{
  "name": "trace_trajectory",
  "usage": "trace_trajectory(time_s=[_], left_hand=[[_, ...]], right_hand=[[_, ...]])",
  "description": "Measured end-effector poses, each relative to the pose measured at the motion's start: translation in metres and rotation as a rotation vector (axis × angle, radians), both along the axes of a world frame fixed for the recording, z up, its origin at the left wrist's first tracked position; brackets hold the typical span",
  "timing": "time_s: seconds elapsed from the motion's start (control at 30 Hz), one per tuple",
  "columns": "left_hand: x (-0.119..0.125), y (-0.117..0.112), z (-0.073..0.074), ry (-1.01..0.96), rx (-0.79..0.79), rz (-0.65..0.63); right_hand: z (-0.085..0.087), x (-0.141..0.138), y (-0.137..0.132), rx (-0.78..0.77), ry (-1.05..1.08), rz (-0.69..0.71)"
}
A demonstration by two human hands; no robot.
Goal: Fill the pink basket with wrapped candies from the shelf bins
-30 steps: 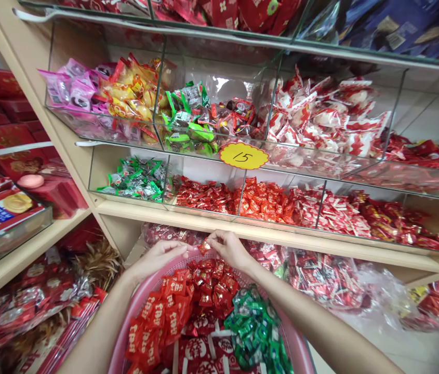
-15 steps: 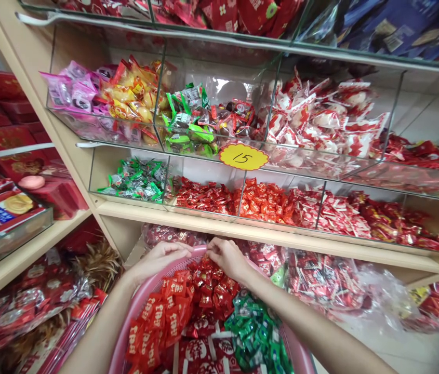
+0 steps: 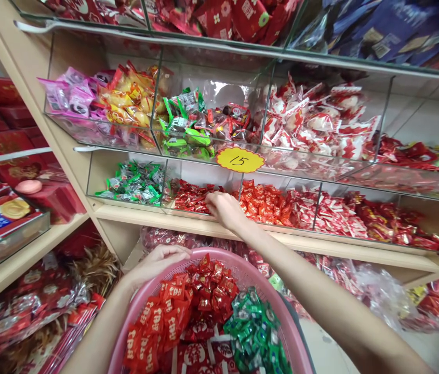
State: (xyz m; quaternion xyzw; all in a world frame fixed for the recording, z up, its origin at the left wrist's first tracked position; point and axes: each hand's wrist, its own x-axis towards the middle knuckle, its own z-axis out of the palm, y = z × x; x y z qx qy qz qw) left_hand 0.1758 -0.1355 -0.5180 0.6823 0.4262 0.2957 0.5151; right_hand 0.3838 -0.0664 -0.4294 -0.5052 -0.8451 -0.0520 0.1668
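Note:
A pink plastic basket (image 3: 242, 255) holds orange-red wrapped candies (image 3: 160, 322), shiny red candies (image 3: 213, 291), green candies (image 3: 258, 332) and larger dark red packets (image 3: 196, 356). My left hand (image 3: 164, 261) is closed over its far left rim. Up at the lowest shelf, my right hand (image 3: 225, 209) reaches over the clear front edge to a compartment of small red candies (image 3: 191, 197). The fingers of that hand are bent and held together; whatever lies between them is hidden. Orange-red candies (image 3: 262, 200) fill the compartment to its right.
Clear bins on the shelves hold other sweets, with a yellow price tag (image 3: 240, 159) marked 15 in front. Green-wrapped candies (image 3: 135, 182) lie at lower left. A wooden shelf board (image 3: 320, 244) runs above the basket, over bagged goods. Biscuit packs (image 3: 4, 213) stand at left.
My right hand has moved from the basket's far rim up and forward to the red candies on the shelf. My left hand stays on the rim.

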Motion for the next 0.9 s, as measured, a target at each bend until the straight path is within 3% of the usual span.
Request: trace_trajectory(time_s=[0.23, 0.53, 0.73, 0.9], left_hand=[[-0.002, 0.0, 0.0, 0.007, 0.012, -0.012], [-0.002, 0.002, -0.002, -0.006, 0.017, -0.033], [-0.004, 0.002, -0.002, -0.008, 0.022, -0.027], [-0.004, 0.0, -0.001, -0.028, -0.032, 0.04]], right_hand=[[-0.006, -0.011, 0.039, -0.144, -0.101, 0.01], [-0.018, -0.009, 0.05, -0.13, -0.03, 0.168], [-0.012, -0.006, 0.045, -0.027, 0.071, 0.131], [-0.012, 0.004, 0.006, 0.096, 0.315, 0.218]])
